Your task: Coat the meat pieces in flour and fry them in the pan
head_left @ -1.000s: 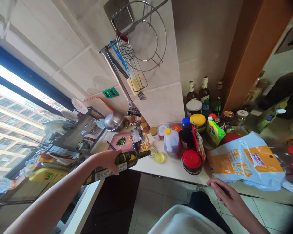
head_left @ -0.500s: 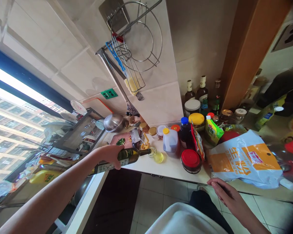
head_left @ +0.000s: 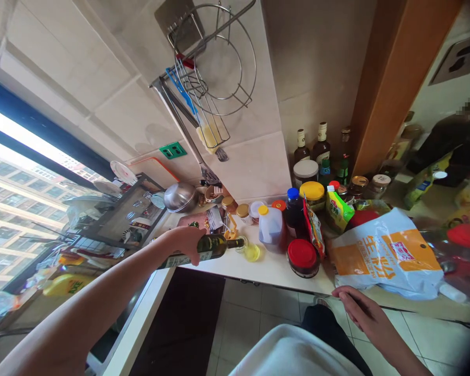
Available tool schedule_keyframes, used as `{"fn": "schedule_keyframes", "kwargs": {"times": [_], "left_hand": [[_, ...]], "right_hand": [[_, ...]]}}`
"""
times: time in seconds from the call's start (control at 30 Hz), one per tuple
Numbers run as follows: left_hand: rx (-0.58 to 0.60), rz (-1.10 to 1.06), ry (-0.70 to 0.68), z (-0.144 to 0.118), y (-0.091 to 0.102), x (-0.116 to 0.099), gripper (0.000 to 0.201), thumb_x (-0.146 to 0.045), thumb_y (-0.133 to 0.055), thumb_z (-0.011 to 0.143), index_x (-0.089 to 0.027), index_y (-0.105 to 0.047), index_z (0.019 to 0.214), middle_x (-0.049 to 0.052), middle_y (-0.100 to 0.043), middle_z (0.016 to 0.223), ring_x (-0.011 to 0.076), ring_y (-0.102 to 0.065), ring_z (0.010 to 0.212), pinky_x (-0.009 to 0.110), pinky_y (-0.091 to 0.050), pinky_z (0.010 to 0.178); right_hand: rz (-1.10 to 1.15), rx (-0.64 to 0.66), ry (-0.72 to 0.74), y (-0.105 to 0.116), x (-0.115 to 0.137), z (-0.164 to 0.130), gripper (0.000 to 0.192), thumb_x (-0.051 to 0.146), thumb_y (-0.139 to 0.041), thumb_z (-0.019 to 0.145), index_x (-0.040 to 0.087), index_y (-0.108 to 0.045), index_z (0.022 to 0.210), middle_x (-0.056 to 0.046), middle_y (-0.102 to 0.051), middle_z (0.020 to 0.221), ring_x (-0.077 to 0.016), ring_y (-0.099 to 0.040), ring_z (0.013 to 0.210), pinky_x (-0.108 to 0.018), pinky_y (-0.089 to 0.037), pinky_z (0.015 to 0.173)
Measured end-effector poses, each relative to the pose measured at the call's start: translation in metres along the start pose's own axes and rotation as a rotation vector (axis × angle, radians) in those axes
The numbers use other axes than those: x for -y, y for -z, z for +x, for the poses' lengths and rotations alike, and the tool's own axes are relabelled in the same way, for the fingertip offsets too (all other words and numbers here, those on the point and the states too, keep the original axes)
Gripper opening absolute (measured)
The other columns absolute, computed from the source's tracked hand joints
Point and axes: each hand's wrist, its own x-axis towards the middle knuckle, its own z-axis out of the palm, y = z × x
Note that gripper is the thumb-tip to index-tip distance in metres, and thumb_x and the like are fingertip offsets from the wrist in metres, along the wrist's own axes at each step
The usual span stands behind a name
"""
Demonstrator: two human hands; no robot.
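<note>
My left hand [head_left: 186, 241] is wrapped round a dark green glass bottle [head_left: 213, 247] with a pale label, likely an oil bottle, tipped nearly flat. Its neck points right, and the mouth meets the rim of a small glass jar [head_left: 252, 252] with clear yellow liquid in it. The jar rests on the white counter [head_left: 235, 267] and looks tilted in this view. Low at the right, my right hand [head_left: 362, 308] is by the counter's front edge, below a white and orange plastic bag [head_left: 387, 256]. Its fingers are curled together and nothing shows in them.
Right of the jar stand a yellow-capped jug [head_left: 271, 228], a red-lidded jar [head_left: 303, 258] and a blue-capped bottle [head_left: 293, 214]. Behind the left hand lies a cutting board [head_left: 186, 220] with chopped greens. A steel bowl [head_left: 180, 197] leans by the wall; a wire rack [head_left: 215, 62] hangs above.
My left hand has moved the bottle slightly right, bringing its mouth closer onto the jar's rim. The view has shifted a little. The right hand stays where it was.
</note>
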Motion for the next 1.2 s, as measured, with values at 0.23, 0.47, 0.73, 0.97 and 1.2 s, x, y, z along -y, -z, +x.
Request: {"fn": "schedule_keyframes", "kwargs": {"times": [0.23, 0.47, 0.73, 0.97, 1.2], "left_hand": [[0.002, 0.039, 0.001, 0.007, 0.008, -0.010, 0.080, -0.048, -0.075, 0.044, -0.016, -0.057, 0.115, 0.018, -0.071, 0.108, 0.0356, -0.066, 0.096, 0.040, -0.050, 0.077], [0.015, 0.060, -0.001, 0.012, 0.016, -0.017, 0.083, -0.048, -0.076, 0.044, -0.014, -0.058, 0.117, 0.020, -0.071, 0.107, 0.0374, -0.066, 0.095, 0.042, -0.051, 0.077], [0.011, 0.058, -0.011, 0.022, 0.018, -0.022, 0.085, -0.048, -0.079, 0.041, -0.015, -0.059, 0.117, 0.018, -0.072, 0.108, 0.0377, -0.065, 0.097, 0.041, -0.051, 0.080], [0.014, 0.051, -0.016, 0.027, 0.018, -0.021, 0.086, -0.048, -0.080, 0.040, -0.014, -0.059, 0.117, 0.019, -0.071, 0.111, 0.0381, -0.064, 0.101, 0.042, -0.050, 0.083], [0.037, 0.048, -0.016, 0.028, 0.020, -0.021, 0.087, -0.045, -0.080, 0.041, -0.013, -0.058, 0.119, 0.020, -0.069, 0.115, 0.0381, -0.064, 0.101, 0.042, -0.051, 0.082]], "right_hand": [[0.009, -0.011, -0.014, 0.005, -0.005, -0.001, 0.056, 0.073, -0.054, 0.075, 0.020, -0.068, 0.087, 0.003, -0.045, 0.054, -0.0114, -0.040, 0.050, -0.022, -0.034, 0.043], [0.019, -0.024, -0.020, 0.009, -0.008, -0.005, 0.056, 0.073, -0.055, 0.074, 0.020, -0.068, 0.086, 0.002, -0.047, 0.054, -0.0116, -0.040, 0.050, -0.022, -0.034, 0.043], [0.053, -0.110, -0.031, 0.007, -0.002, -0.011, 0.051, 0.071, -0.057, 0.075, 0.022, -0.068, 0.086, 0.003, -0.047, 0.053, -0.0123, -0.041, 0.048, -0.023, -0.035, 0.043], [0.079, -0.082, -0.061, 0.014, -0.011, -0.007, 0.051, 0.069, -0.058, 0.075, 0.021, -0.067, 0.088, 0.004, -0.044, 0.051, -0.0113, -0.038, 0.048, -0.022, -0.033, 0.043], [0.099, -0.129, -0.040, 0.010, -0.004, -0.012, 0.049, 0.069, -0.058, 0.075, 0.021, -0.066, 0.084, 0.004, -0.045, 0.053, -0.0104, -0.036, 0.048, -0.023, -0.030, 0.043]]}}
